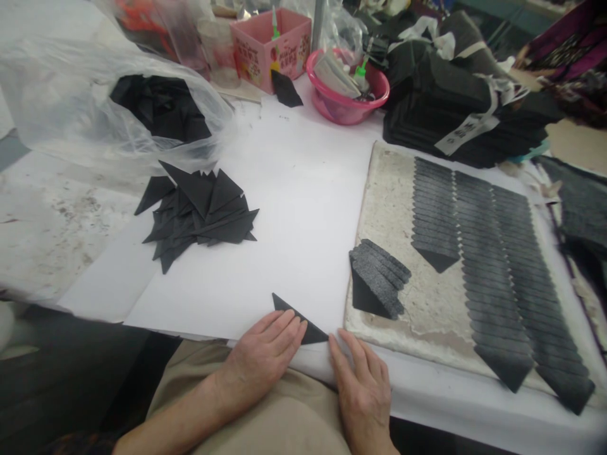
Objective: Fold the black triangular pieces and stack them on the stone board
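Your piece (317,334) lies on the white paper (303,253) at the table's near edge, just left of the board (386,189). Its long axis slants from a sharp tip, pointing away and left, down to another tip pointing right and slightly towards you. Your left hand (265,344) lays its fingers, together and straight, over the middle; your thumb is hidden, so I can't tell whether it clamps the piece. Your right hand (361,379) has its nearest two digits apart, the nearer one at the right-hand tip.
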`<state>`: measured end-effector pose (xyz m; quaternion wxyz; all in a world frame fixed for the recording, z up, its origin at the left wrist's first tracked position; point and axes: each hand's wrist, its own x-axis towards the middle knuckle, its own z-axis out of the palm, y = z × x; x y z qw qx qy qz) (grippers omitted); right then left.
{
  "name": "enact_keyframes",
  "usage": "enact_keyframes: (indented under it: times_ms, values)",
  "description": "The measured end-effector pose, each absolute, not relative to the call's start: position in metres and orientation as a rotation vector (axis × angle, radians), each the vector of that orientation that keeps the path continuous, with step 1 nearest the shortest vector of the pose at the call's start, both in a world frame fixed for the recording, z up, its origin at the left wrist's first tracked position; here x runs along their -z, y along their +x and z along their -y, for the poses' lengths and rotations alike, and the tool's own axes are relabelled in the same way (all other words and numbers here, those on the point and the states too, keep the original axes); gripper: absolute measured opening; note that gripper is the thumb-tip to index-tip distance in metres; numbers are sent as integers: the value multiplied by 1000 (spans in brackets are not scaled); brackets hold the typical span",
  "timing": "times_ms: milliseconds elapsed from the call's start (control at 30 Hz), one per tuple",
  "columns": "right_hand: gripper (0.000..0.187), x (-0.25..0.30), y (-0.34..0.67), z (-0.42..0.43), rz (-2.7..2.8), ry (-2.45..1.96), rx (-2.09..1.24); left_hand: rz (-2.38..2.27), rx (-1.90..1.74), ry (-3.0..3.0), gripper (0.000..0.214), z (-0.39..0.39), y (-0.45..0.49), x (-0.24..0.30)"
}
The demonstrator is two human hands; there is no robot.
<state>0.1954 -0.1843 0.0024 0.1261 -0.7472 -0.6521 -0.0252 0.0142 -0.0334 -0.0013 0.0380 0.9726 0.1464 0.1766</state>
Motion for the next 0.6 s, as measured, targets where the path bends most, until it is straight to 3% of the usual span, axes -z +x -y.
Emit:
enact_keyframes:
  times_ms: [267, 467, 600]
  values:
    - [15, -14, 190, 167, 1585, -2067, -39, -548, -620, 2935, 33, 32, 11, 2]
    - [22, -16, 174, 138, 1533, -2221, -70, -574, -713, 2856, 24, 31, 11, -1]
    - [20, -21, 176, 131, 1516, -2217, -300, -553, -741, 2797, 21, 30, 10, -4]
